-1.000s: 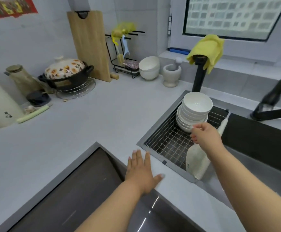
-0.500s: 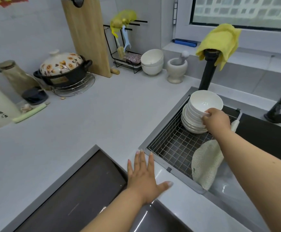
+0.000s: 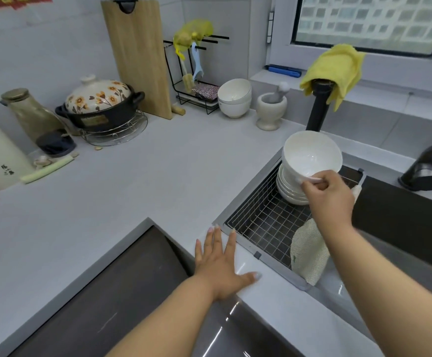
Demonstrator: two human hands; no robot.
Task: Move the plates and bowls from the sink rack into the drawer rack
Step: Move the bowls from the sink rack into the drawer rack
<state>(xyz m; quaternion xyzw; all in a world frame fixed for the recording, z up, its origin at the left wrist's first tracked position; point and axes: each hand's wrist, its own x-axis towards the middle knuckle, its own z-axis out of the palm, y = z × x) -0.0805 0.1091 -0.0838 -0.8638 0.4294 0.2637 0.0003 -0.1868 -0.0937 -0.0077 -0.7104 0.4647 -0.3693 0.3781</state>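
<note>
We see the sink rack set into the sink at the right of the countertop, with a stack of bowls in its far corner. Our right hand holds the top bowl tilted above that stack. A mesh cloth lies at the rack's near right edge. Our left hand rests flat on the counter between the rack and the open drawer in front. Behind the rack stands the faucet post with a cloth on top; left of it sit a mortar, two nested bowls, a wire stand, a cutting board against the wall and a lidded pot.
</note>
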